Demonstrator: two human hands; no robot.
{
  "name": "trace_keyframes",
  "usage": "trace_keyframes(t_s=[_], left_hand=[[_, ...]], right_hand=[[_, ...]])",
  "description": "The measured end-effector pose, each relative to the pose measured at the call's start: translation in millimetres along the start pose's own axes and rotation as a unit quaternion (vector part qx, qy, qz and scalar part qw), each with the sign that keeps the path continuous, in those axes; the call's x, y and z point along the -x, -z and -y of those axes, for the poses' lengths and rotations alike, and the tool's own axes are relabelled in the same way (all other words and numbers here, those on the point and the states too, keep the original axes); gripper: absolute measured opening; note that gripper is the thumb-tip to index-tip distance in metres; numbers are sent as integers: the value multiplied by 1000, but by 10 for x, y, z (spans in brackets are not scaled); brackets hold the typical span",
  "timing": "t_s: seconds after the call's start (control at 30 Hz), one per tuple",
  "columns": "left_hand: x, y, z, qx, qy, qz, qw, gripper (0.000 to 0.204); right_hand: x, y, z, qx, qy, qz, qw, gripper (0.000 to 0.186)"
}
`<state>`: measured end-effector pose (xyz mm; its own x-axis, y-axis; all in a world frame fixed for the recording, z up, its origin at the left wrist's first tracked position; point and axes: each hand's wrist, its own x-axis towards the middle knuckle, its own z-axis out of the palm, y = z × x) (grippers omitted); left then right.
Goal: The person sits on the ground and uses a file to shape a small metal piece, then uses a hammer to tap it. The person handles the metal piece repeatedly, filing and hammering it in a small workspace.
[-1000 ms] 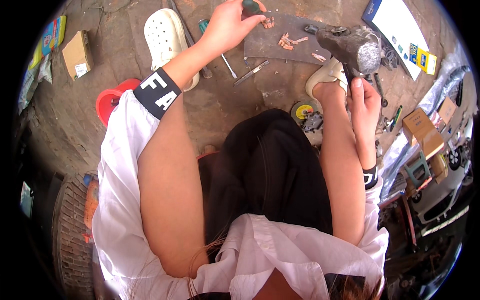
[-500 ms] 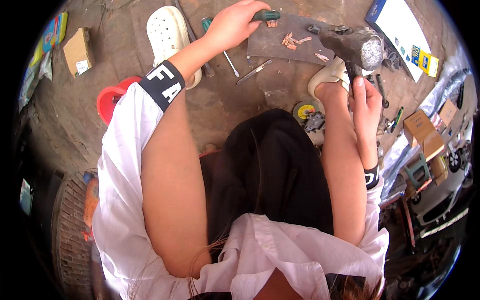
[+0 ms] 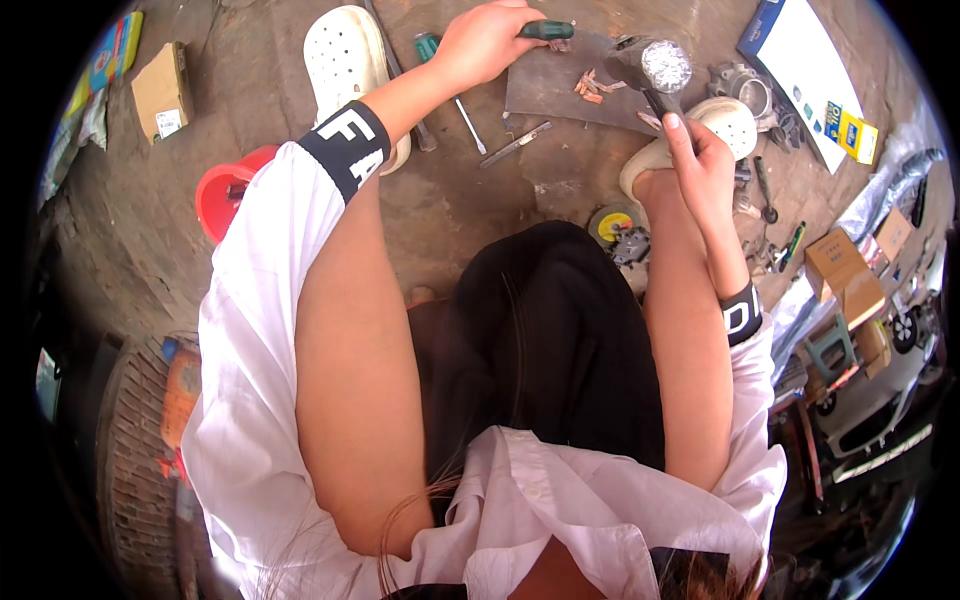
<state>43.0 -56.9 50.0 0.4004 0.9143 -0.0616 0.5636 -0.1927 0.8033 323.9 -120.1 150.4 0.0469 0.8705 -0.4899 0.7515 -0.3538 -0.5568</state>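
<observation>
At the top middle, my left hand [image 3: 485, 42] is wrapped round a green-handled tool [image 3: 547, 30]. The handle's end points right; its working end cannot be made out. My right hand [image 3: 705, 170] grips a hammer [image 3: 665, 68] by its dark shaft, thumb along it. The hammer head hangs over the right part of a dark metal sheet [image 3: 535, 95], right of the green handle and apart from it. Several copper-coloured pieces [image 3: 590, 88] lie on the sheet, with another small clump just below the green handle.
A screwdriver [image 3: 468, 125] and a slim metal tool [image 3: 515, 145] lie on the ground before me. Beside my cream clogs [image 3: 345, 60] are a red bucket [image 3: 215, 200], left, and metal parts [image 3: 745, 90], right. A grinding disc [image 3: 610, 222] lies between my legs; cardboard boxes [image 3: 845, 270] stand right.
The hammer has swung left, nearer the green handle, and my right hand has moved up and left with it. My left hand keeps its grip. The whole view has shifted slightly.
</observation>
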Motion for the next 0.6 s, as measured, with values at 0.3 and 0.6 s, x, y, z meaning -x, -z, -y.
trace_keyframes(t_s=[0.3,0.6], left_hand=[[92,25,70,245,145,-10,959,12],[125,381,-144,550,262,111,785,14]], right_hand=[[-301,-156,-220,190,107,-31,975,56],[-245,-191,-276,227,182,-82,953,45]])
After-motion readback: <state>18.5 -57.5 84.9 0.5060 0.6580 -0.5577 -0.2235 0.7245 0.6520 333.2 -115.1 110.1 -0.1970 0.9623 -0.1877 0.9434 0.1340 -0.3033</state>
